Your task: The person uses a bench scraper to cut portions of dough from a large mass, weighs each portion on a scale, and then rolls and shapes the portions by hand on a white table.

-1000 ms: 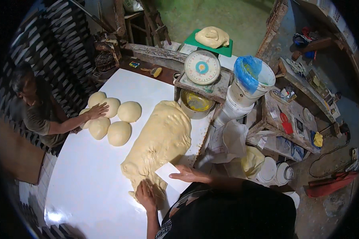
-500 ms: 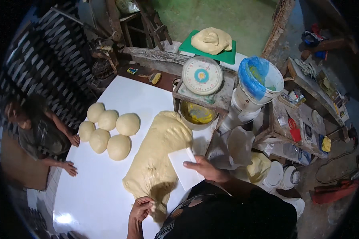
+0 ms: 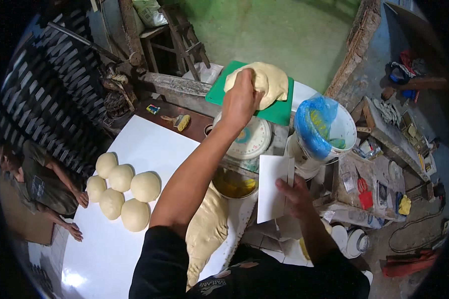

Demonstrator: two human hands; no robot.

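My left hand (image 3: 240, 102) reaches forward, its curled fingers closed on the lump of pale dough (image 3: 273, 83). That lump lies on the green tray (image 3: 282, 113) of a dial scale (image 3: 257, 142), part of which my forearm covers. In my right hand (image 3: 295, 195) is a flat white dough scraper (image 3: 271, 187), held upright to the right of the table. A large mass of dough (image 3: 210, 224) stretches along the white table (image 3: 100, 264), half hidden by my left arm. Several round dough balls (image 3: 134, 215) sit grouped at the left.
Below the scale stands a metal bowl (image 3: 234, 187) with yellow residue. A white bucket (image 3: 344, 129) with a blue plastic bag is to its right. A brush (image 3: 178, 121) lies on the brown ledge. Another person (image 3: 50, 182) rests both hands at the table's left edge.
My left hand has gone from the near end of the large dough to the lump on the scale. My right hand has lifted the scraper off the dough and moved right.
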